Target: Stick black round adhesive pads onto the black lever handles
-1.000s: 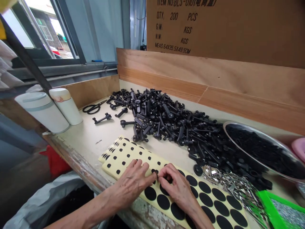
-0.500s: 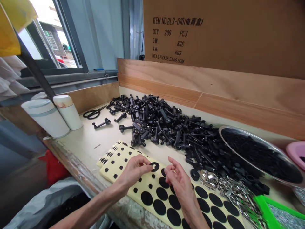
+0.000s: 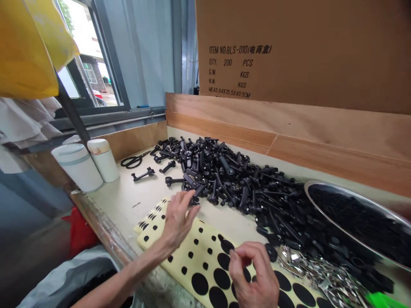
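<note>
Held left hand open near the heaped black plastic arms; pinched right hand closed beside a black disc, grip on it unclear. Between both, apparently peeled yellow sticker sheet to small dots, with large discs remaining around right fingers.

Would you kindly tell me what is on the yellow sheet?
Black dots, small and large, are on the yellow sheet; the left hand and right hand hide parts of it.

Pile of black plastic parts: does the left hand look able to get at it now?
Likely yes: the left hand, open, appears at the near edge of the black pile, with nothing visible between them.
</note>
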Demonstrator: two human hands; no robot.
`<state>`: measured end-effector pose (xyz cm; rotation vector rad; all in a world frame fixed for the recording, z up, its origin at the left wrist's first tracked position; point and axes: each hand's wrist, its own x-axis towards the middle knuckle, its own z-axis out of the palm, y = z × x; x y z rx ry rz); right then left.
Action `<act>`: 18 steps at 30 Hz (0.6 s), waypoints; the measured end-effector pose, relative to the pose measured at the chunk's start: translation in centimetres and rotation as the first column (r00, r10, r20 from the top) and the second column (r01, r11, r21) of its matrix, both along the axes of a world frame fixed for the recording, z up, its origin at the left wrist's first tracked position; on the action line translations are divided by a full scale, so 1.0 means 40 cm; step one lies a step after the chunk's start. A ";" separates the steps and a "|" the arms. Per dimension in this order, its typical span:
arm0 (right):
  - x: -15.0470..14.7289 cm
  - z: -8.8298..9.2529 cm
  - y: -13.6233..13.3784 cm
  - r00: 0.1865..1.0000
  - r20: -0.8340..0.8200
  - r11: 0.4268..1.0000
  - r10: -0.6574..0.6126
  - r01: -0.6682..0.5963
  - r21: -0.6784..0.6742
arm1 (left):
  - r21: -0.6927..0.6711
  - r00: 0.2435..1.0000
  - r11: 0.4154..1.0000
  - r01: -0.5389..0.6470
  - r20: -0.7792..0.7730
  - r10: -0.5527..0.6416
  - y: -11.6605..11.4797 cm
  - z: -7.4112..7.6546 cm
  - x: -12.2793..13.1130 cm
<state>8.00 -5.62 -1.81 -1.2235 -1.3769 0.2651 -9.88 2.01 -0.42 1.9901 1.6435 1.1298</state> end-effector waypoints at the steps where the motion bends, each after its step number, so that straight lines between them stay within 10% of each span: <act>1: 0.001 0.002 0.000 0.999 -0.032 0.999 -0.035 0.035 0.014 | 0.046 0.995 0.999 -0.019 -0.094 0.024 0.026 -0.004 -0.015; 7: 0.034 -0.015 0.023 0.983 -0.141 0.989 -0.118 0.104 -0.103 | 0.117 0.994 0.992 0.053 -0.104 -0.041 0.102 -0.009 -0.049; 12: 0.028 -0.030 0.036 0.997 -0.069 0.983 -0.027 0.014 -0.184 | 0.093 0.992 0.995 -0.025 0.124 0.013 0.050 0.049 -0.032; 18: -0.003 -0.050 0.068 1.000 -0.014 0.978 0.018 -0.020 -0.207 | 0.156 0.973 0.975 0.158 0.143 -0.181 0.054 0.114 0.059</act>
